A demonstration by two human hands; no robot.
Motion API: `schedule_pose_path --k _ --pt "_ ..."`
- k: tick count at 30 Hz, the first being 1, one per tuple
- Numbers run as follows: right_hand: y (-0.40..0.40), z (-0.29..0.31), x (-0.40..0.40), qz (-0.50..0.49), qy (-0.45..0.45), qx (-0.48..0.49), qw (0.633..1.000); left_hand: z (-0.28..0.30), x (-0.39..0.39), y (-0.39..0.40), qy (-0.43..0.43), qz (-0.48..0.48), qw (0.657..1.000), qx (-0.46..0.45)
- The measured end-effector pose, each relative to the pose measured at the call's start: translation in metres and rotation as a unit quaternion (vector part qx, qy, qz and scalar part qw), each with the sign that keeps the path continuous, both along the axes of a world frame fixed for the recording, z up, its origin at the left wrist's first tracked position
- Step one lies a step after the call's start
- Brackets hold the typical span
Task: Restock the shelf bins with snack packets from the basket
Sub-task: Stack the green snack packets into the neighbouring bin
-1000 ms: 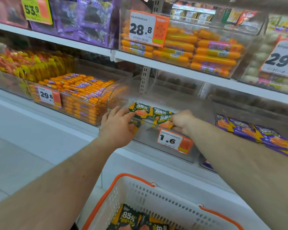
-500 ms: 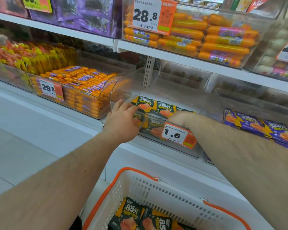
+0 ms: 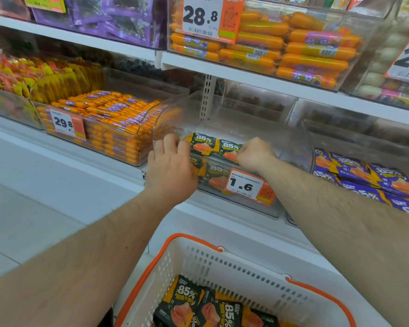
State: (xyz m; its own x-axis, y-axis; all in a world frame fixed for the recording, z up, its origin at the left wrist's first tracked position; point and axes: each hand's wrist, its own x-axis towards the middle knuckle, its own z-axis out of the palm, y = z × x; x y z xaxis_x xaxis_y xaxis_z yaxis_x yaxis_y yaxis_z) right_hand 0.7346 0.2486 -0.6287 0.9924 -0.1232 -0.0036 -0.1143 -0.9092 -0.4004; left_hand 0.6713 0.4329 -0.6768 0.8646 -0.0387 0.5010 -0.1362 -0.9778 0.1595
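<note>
Only the head view here, so one pass through it; both hands are up at the clear bin (image 3: 291,147) on the lower shelf (image 3: 118,178), the one with the 1.6 price tag (image 3: 247,186) on its front; left hand (image 3: 171,171) sits at the bin's left front corner, fingers (image 3: 170,143) curled over the rim and touching the black-and-orange snack packets (image 3: 210,147) lined up inside; right hand (image 3: 254,154) is bunched at the other end of that row, looks like it's pinching or nudging the end packet, though I can't tell for sure if it's actually gripping one

My read: this is the placing/tidying step, squaring off a row in the bin; most of the bin behind the row looks bare, so there's plenty left to do

Down below, the white basket (image 3: 250,265) with orange rim has more of the same packets (image 3: 213,310) lying flat in the bottom; next move probably means letting go up top, reaching down for another handful, and setting them in behind or on top without knocking the row over
</note>
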Motion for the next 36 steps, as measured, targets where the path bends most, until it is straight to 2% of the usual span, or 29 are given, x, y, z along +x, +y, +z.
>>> schedule_pose_path --k 2,3,5,6,7,8,9,11,13,15,17,21,26,32,36 --pt "0.002 0.002 -0.009 -0.018 -0.146 -0.053 0.988 0.0 -0.005 -0.009 0.005 -0.036 0.999 -0.018" --pt "0.002 -0.001 -0.015 0.005 -0.244 -0.076 0.967 -0.002 -0.008 -0.013 0.046 -0.062 0.997 -0.028" --pt "0.008 -0.01 -0.034 0.119 -0.459 -0.07 0.878 -0.01 -0.014 -0.021 0.186 -0.112 0.976 -0.009" --pt "0.009 -0.019 -0.044 0.182 -0.523 -0.062 0.83 -0.016 -0.017 -0.024 0.268 -0.143 0.953 0.018" --pt "0.009 -0.033 -0.055 0.234 -0.554 -0.046 0.798 -0.025 -0.019 -0.026 0.351 -0.178 0.917 0.058" --pt "0.008 -0.051 -0.067 0.27 -0.552 -0.028 0.788 -0.035 -0.02 -0.029 0.425 -0.208 0.875 0.103" --pt "0.005 -0.073 -0.078 0.286 -0.532 -0.009 0.797 -0.045 -0.021 -0.032 0.483 -0.223 0.835 0.141" --pt "-0.006 -0.125 -0.096 0.29 -0.458 0.018 0.84 -0.058 -0.024 -0.036 0.548 -0.217 0.786 0.188" --pt "-0.019 -0.179 -0.113 0.251 -0.331 0.006 0.91 -0.061 -0.028 -0.041 0.554 -0.207 0.778 0.211" --pt "-0.035 -0.224 -0.124 0.193 -0.156 -0.023 0.969 -0.063 -0.03 -0.046 0.543 -0.205 0.786 0.213" --pt "-0.053 -0.258 -0.139 0.145 0.015 -0.051 0.988 -0.067 -0.03 -0.049 0.541 -0.207 0.789 0.206" --pt "-0.083 -0.305 -0.177 0.073 0.209 -0.105 0.969 -0.076 -0.027 -0.058 0.554 -0.211 0.779 0.203" --pt "-0.098 -0.339 -0.202 0.065 0.367 -0.183 0.91 -0.082 -0.023 -0.065 0.562 -0.207 0.77 0.22" --pt "-0.093 -0.34 -0.208 0.077 0.384 -0.183 0.902 -0.082 -0.02 -0.073 0.558 -0.209 0.774 0.213" --pt "-0.081 -0.314 -0.206 0.18 0.365 -0.236 0.883 -0.077 -0.021 -0.074 0.554 -0.219 0.777 0.206"
